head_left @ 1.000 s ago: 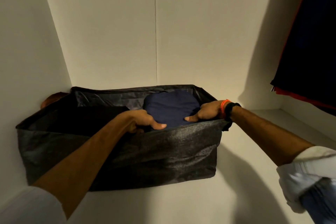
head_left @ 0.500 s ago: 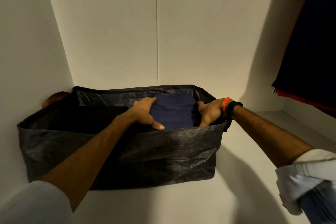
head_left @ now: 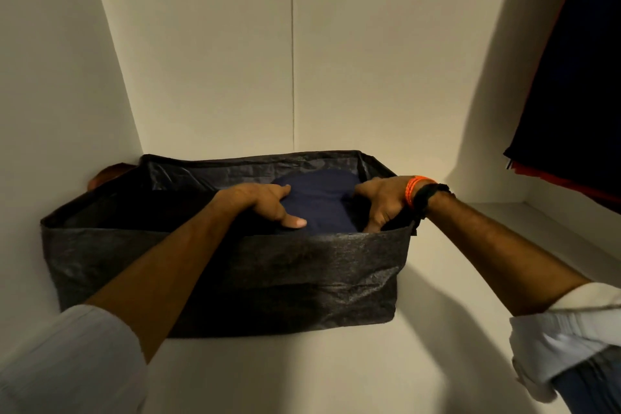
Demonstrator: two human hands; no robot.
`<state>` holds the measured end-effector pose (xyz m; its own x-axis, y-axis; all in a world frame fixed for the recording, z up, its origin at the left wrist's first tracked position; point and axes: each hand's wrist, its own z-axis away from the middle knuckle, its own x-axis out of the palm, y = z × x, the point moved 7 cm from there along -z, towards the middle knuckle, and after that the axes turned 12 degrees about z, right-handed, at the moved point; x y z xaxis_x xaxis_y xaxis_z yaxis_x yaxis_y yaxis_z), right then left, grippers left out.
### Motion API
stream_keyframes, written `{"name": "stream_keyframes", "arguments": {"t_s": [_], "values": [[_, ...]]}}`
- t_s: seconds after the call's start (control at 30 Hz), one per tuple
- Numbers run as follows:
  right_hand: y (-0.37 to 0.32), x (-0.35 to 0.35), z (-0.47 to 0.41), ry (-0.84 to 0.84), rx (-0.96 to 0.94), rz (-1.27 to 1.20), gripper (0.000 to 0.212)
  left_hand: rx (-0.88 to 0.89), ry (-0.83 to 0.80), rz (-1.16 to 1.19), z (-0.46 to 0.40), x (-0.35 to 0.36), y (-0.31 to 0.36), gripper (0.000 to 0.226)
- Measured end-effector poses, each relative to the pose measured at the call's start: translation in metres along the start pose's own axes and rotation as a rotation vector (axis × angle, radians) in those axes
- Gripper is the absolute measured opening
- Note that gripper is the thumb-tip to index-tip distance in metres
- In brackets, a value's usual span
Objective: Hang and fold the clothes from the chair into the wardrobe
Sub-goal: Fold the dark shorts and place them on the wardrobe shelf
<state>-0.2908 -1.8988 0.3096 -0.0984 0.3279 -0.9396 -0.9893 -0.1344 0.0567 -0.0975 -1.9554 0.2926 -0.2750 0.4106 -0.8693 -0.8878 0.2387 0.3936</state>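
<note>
— Since the folded navy garment [head_left: 319, 198] already lies inside the dark fabric storage bin [head_left: 235, 279], toward its right end, why are both hands on it?

— To seat it, I'd judge. The left hand [head_left: 268, 203] rests on the garment's left side, fingers spread and mostly straight, thumb pointing right along the near edge; it presses rather than grasps. The right hand [head_left: 383, 203] sits at the garment's right side, fingers angled down into the gap between cloth and bin wall. Whether those fingers curl around the fabric I cannot tell, since the tips are hidden.

— And the bin's position?

— It stands on the white wardrobe shelf [head_left: 453, 279], pushed into the left corner against the walls, which probably keeps its soft sides from sliding under the push. A reddish thing [head_left: 107, 173] peeks out behind its far left corner; too little shows to name it.

— On the right?

— Dark hanging clothes [head_left: 578, 94] with a red edge below, well apart from the bin. That suggests hanging is partly done, and this is the folding part.
</note>
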Motion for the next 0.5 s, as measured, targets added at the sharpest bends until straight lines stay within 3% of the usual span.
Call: {"name": "stream_keyframes", "arguments": {"t_s": [0.1, 0.17, 0.33, 0.43, 0.5], "values": [[-0.009, -0.017, 0.013, 0.199, -0.114, 0.022, 0.079, 0.042, 0.005, 0.042, 0.014, -0.007, -0.005, 0.098], [-0.013, -0.01, 0.016, 0.141, -0.151, -0.054, 0.064, 0.06, 0.02, 0.073, 0.022, -0.005, -0.01, 0.092], [-0.007, 0.001, 0.009, 0.132, -0.074, -0.049, 0.089, -0.005, 0.072, 0.108, 0.026, 0.016, -0.013, 0.093], [-0.003, 0.012, 0.005, 0.037, -0.001, -0.088, 0.075, -0.094, 0.03, 0.191, 0.02, 0.032, -0.017, 0.085], [-0.002, 0.01, 0.003, 0.08, 0.003, -0.104, 0.065, -0.102, 0.043, 0.222, 0.022, 0.037, -0.014, 0.082]]}}
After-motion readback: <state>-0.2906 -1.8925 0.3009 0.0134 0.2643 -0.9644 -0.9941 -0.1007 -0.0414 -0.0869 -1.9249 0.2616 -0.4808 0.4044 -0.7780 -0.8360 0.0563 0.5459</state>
